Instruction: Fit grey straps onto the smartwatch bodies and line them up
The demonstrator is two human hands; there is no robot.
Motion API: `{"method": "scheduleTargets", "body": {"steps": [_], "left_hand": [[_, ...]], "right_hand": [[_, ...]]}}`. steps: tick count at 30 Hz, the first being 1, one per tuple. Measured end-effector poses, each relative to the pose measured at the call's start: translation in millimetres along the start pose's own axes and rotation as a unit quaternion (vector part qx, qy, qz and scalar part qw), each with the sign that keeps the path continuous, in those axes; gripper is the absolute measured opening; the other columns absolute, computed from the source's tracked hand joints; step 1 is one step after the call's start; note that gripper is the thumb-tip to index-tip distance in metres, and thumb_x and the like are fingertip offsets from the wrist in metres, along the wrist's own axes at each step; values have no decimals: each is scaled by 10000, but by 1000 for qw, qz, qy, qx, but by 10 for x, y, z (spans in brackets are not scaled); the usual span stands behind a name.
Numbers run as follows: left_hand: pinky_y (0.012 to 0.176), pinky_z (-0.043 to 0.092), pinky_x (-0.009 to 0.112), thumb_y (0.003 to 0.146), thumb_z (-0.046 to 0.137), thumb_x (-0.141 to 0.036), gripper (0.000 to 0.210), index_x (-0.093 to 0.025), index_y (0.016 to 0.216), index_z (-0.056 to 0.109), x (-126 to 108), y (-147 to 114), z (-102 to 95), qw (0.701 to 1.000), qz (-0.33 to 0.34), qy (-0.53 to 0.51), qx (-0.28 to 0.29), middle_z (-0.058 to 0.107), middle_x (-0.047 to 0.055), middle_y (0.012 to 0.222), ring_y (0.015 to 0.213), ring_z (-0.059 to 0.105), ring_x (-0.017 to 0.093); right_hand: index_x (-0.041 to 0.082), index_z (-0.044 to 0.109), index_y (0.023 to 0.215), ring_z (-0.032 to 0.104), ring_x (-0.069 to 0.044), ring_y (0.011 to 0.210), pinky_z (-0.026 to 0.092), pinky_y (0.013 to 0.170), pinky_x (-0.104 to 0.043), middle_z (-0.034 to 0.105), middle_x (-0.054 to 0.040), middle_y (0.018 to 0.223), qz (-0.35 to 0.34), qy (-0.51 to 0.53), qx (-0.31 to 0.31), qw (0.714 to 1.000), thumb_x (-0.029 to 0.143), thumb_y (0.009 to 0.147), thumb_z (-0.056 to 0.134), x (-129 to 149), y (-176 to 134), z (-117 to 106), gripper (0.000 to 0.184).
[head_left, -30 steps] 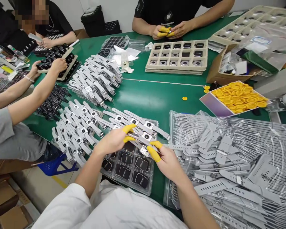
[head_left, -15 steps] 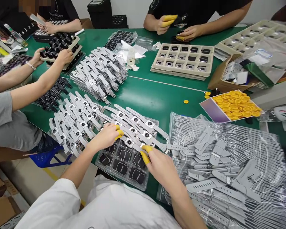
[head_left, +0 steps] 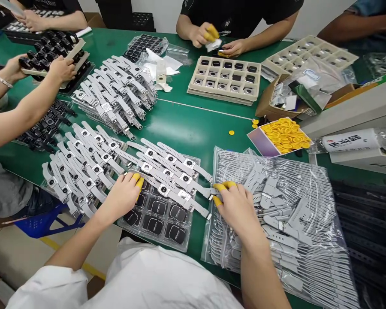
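Observation:
My right hand (head_left: 236, 206), yellow finger cots on its fingertips, pinches the end of a grey watch strap (head_left: 215, 192) at the left edge of the bagged straps. My left hand (head_left: 125, 195) is closed, its cots pressed together over the left side of a clear tray (head_left: 185, 234). Whatever its fingertips hold is hidden. Black square watch faces (head_left: 155, 225) sit in the tray's front pockets. Grey-strapped watches (head_left: 169, 171) lie slantwise across its back part, sensor sides up. More such watches (head_left: 90, 150) lie in rows left of my left hand.
A clear bag of grey straps (head_left: 312, 171) covers the right side. Beyond stand a box of yellow finger cots (head_left: 260, 139), a beige compartment tray (head_left: 223, 96) and a pile of grey-strapped watches (head_left: 116, 92). A co-worker at left grips a tray of black watches (head_left: 51, 56).
My right hand has moved right, from the watches to the strap bag's edge, and now pinches a strap. My left hand stays near the tray's left side. The whole view has shifted.

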State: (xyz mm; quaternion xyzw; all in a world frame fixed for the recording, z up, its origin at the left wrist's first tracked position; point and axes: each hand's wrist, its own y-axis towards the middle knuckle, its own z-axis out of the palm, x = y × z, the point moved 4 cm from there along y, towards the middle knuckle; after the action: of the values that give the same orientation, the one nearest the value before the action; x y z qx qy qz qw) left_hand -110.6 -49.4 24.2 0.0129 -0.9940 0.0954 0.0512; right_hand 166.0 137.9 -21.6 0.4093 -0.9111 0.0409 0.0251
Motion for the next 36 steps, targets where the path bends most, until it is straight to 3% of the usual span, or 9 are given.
{"method": "scheduleTargets", "body": {"steps": [7, 10, 12, 15, 18, 20, 23, 28, 36], "left_hand": [[822, 468, 449, 1030, 458, -235, 252, -129, 1059, 685, -1, 84, 107, 999, -2, -21, -30, 675, 179, 1089, 1032, 599, 344], [792, 473, 421, 1030, 480, -219, 215, -156, 952, 670, 56, 73, 109, 999, -7, -36, -33, 678, 156, 996, 970, 620, 326], [782, 480, 403, 1024, 489, -213, 227, -182, 856, 638, 129, 59, 7, 996, 0, -80, -28, 669, 126, 907, 923, 630, 305], [708, 495, 351, 1034, 479, -292, 209, -206, 907, 622, 241, 90, -279, 979, -25, -201, -13, 644, 53, 800, 764, 627, 237], [632, 512, 299, 1029, 479, -329, 199, -205, 1151, 575, 182, 266, -534, 917, -80, -388, -47, 690, 34, 882, 664, 629, 170], [686, 555, 300, 1021, 489, -309, 218, -189, 1197, 535, -10, 477, -574, 862, -65, -493, -94, 712, 90, 1033, 785, 685, 177], [789, 595, 335, 998, 492, -225, 317, -186, 1313, 489, -383, 824, -398, 823, 14, -559, -104, 709, 112, 1113, 901, 706, 197], [1107, 519, 470, 846, 450, -30, 628, -235, 1436, 518, -663, 1017, -91, 822, 163, -527, -139, 636, 118, 1389, 1303, 608, 262], [1050, 564, 418, 922, 406, -39, 566, -255, 1426, 549, -641, 1011, -58, 809, 161, -539, -170, 664, 97, 1341, 1234, 647, 224]], "right_hand": [[178, 680, 1116, 565, -368, 1096, 453, 901, -524, 679, -172, 1062, 31, 95, -70, 992, 288, 1006, 412, -204, 31, -51, 310], [183, 666, 1139, 600, -378, 1113, 458, 940, -547, 695, -177, 1096, 115, 241, -158, 951, 395, 1007, 462, -320, -41, -250, 322], [210, 659, 1150, 637, -355, 1090, 477, 945, -532, 710, -156, 1110, 177, 386, -213, 880, 429, 1002, 525, -314, -104, -395, 297], [255, 643, 1126, 678, -273, 885, 534, 809, -445, 724, -78, 971, 179, 627, -220, 726, 425, 988, 612, -78, -107, -517, 221], [254, 635, 1097, 567, -196, 600, 517, 612, -369, 619, 3, 710, 107, 788, -97, 598, 446, 977, 628, 368, 16, -478, 226], [253, 624, 1092, 481, -166, 508, 480, 526, -332, 545, 39, 625, 67, 830, -6, 553, 501, 986, 609, 657, 98, -384, 270], [251, 600, 990, 459, -148, 484, 460, 504, -297, 509, 58, 572, 48, 835, 58, 545, 560, 978, 612, 904, 181, -211, 310], [234, 558, 859, 477, -134, 457, 400, 474, -261, 562, 43, 532, 51, 830, 95, 548, 582, 931, 662, 927, 217, 5, 370], [225, 584, 848, 412, -105, 391, 326, 420, -241, 529, 64, 509, 115, 838, 59, 529, 538, 912, 691, 862, 211, 152, 337]]}}
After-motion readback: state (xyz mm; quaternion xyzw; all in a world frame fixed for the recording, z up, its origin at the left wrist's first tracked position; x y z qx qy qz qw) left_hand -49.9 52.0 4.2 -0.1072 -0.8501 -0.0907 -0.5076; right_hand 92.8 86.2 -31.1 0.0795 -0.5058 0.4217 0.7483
